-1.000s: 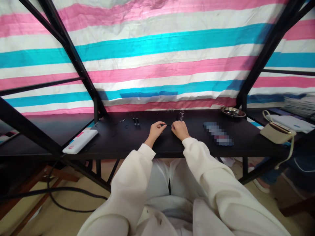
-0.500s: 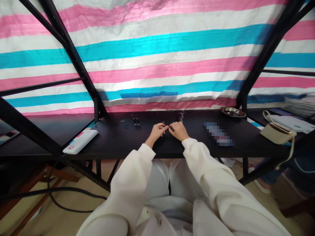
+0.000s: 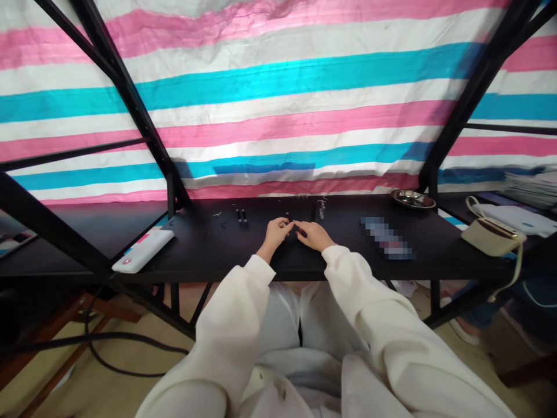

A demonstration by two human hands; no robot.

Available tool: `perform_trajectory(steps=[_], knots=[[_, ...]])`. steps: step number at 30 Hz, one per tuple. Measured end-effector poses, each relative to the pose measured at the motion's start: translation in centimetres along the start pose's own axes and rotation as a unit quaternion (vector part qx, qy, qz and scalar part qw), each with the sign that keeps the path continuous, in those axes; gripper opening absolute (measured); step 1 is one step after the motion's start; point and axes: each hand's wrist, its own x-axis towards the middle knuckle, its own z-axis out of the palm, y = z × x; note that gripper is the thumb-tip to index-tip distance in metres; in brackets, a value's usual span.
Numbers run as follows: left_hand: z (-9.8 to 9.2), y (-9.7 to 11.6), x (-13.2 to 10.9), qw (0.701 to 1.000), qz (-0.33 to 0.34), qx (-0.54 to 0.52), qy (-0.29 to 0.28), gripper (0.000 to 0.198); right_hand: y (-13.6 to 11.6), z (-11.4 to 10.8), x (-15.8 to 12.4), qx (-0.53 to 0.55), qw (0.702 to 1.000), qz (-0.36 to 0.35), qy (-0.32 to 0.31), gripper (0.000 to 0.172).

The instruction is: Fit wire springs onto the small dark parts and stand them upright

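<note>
My left hand (image 3: 277, 233) and my right hand (image 3: 315, 235) meet over the black table (image 3: 209, 252). The left fingers are pinched; what lies in them is small, dark and hard to tell. Bent towards the left fingertips, the right thumb and fingers close around a dark spot that I cannot make out. Two short black cylinders with pale ends (image 3: 241, 216) stand or lie left of my hands. Just beyond the right hand is a small row of clear pieces (image 3: 321, 209). A few white scraps (image 3: 217, 214) are scattered nearby.
A white oblong case (image 3: 143, 251) lies at left, and a shiny metal dish (image 3: 413, 199) at back right. A blurred-out flat item (image 3: 387, 238) lies right of my hands. Farther right is a beige pouch (image 3: 492, 237) with a strap. Black frame posts (image 3: 150, 130) flank the table.
My right hand has flattened a little, with its fingers stretched more towards the left hand. The left hand stays almost in place. The things on the table have not moved.
</note>
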Motion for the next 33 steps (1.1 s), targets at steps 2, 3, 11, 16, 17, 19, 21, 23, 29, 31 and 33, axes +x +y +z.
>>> perform_trajectory(steps=[2, 3, 11, 16, 17, 19, 21, 23, 29, 31, 33], knots=[[-0.3, -0.1, 0.1, 0.998, 0.012, 0.056, 0.033, 0.033, 0.0, -0.1, 0.0, 0.001, 1.000, 0.002, 0.001, 0.042], [-0.6, -0.1, 0.2, 0.994, 0.015, 0.095, 0.060, 0.032, 0.0, -0.1, 0.0, 0.001, 1.000, 0.004, 0.004, 0.042], [-6.3, -1.0, 1.7, 0.902, -0.119, 0.360, 0.208, 0.029, 0.1, 0.3, 0.1, 0.009, 0.999, 0.035, 0.015, 0.038], [-8.6, -2.0, 2.3, 0.884, -0.153, 0.399, 0.190, 0.027, 0.3, 0.5, 0.1, 0.006, 0.999, 0.036, 0.012, 0.037], [-8.7, -2.2, 2.4, 0.883, -0.157, 0.400, 0.188, 0.027, 0.3, 0.5, 0.1, 0.006, 0.999, 0.036, 0.012, 0.037], [-8.7, -2.5, 2.5, 0.882, -0.165, 0.400, 0.187, 0.025, 0.3, 0.5, 0.1, 0.005, 0.999, 0.039, 0.012, 0.036], [-8.6, -2.6, 2.7, 0.882, -0.169, 0.398, 0.188, 0.024, 0.3, 0.5, 0.1, 0.005, 0.999, 0.041, 0.013, 0.035], [-8.6, -2.8, 2.9, 0.882, -0.171, 0.395, 0.191, 0.023, 0.4, 0.6, 0.1, 0.006, 0.999, 0.043, 0.013, 0.035], [-8.7, -3.0, 3.1, 0.884, -0.178, 0.389, 0.188, 0.021, 0.3, 0.4, 0.1, 0.012, 0.999, 0.044, 0.013, 0.032], [-8.7, -3.0, 3.1, 0.883, -0.182, 0.391, 0.187, 0.021, 0.3, 0.4, 0.1, 0.014, 0.999, 0.044, 0.011, 0.031], [-8.7, -3.0, 3.1, 0.881, -0.186, 0.392, 0.186, 0.021, 0.3, 0.4, 0.1, 0.013, 0.999, 0.047, 0.009, 0.030]])
